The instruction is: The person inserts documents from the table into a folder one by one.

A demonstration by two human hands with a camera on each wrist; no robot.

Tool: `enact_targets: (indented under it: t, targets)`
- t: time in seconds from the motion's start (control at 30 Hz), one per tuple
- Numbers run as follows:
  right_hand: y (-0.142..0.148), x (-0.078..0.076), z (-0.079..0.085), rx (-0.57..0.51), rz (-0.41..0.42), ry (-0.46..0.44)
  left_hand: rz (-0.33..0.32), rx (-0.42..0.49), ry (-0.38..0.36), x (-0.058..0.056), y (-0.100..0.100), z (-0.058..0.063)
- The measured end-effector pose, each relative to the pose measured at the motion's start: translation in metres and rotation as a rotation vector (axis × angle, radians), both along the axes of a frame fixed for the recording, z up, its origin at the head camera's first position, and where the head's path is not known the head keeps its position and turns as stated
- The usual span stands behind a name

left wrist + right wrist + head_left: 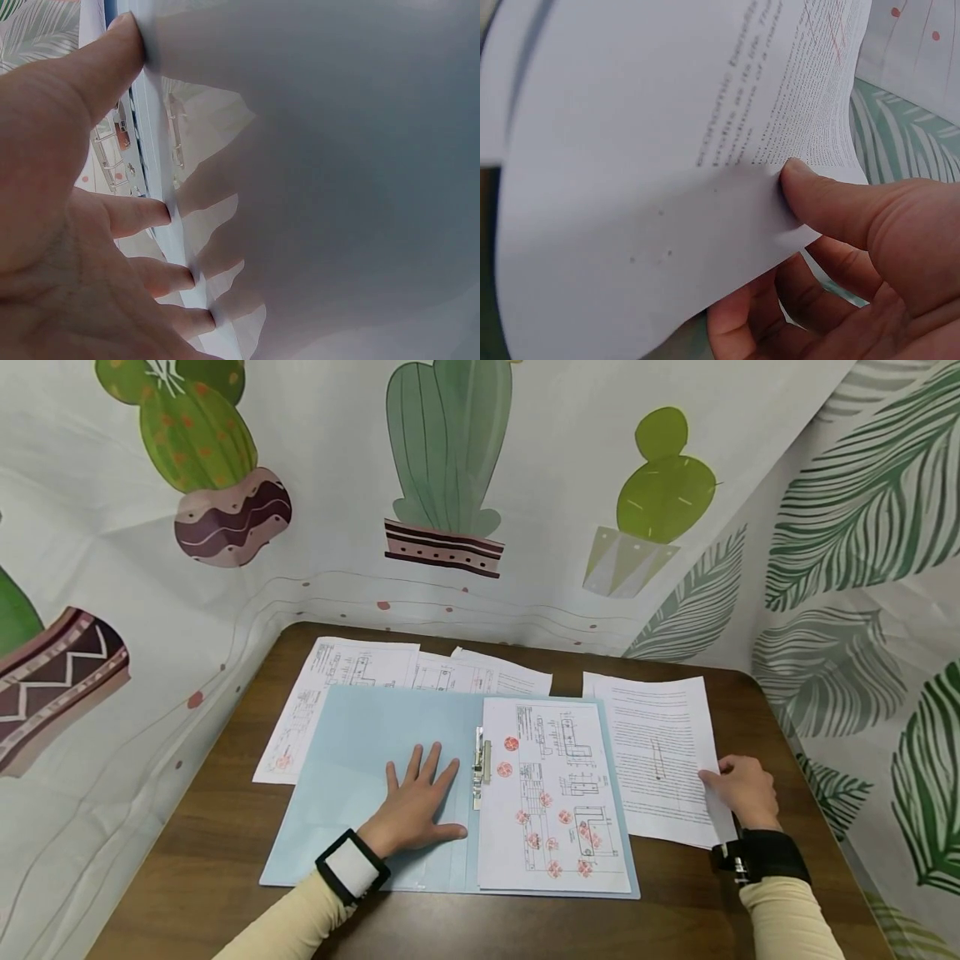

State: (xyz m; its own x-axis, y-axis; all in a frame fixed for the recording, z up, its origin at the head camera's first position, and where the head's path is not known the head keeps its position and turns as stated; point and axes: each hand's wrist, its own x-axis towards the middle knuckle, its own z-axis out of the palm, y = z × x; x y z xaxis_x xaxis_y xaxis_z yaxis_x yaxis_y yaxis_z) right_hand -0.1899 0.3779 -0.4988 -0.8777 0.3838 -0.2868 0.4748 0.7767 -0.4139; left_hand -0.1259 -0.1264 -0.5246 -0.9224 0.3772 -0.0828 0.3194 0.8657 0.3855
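A light blue folder (348,735) lies opened on the table, with a metal lever clip (482,768) along its spine. Drawing sheets with red stamps (504,814) rest on its right side. My left hand (412,810) presses flat on the left cover, fingers spread; the left wrist view shows its fingertips against the glossy surface (360,187). To the right of the folder, my right hand (742,792) pinches the edge of a printed text page (645,727) between thumb and fingers. In the right wrist view the page (615,195) bends upward at that grip.
Behind the folder, partly covered by it, are a drawing sheet (307,718) on the left and more papers (517,677) beside it. The brown wooden table (202,827) meets a cactus-print cloth (330,552) at the back and a leaf-print cloth (847,693) on the right.
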Motion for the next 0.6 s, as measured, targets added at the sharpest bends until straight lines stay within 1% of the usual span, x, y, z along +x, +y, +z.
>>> enact_targets:
  t: [0.2,0.37,0.5,0.6]
  targets:
    - [0.003,0.000,0.000,0.010,0.011,0.012,0.002,0.007,0.001,0.001,0.000,0.000]
    - [0.006,0.002,0.006,0.009,0.017,0.029,0.002,0.005,-0.002,0.001,0.000,0.001]
    - [0.008,0.006,0.015,0.021,0.040,0.096,0.003,-0.002,-0.003,0.001,0.000,0.001]
    - [0.009,0.009,0.021,0.029,0.041,0.151,0.003,-0.006,-0.005,0.000,0.001,0.001]
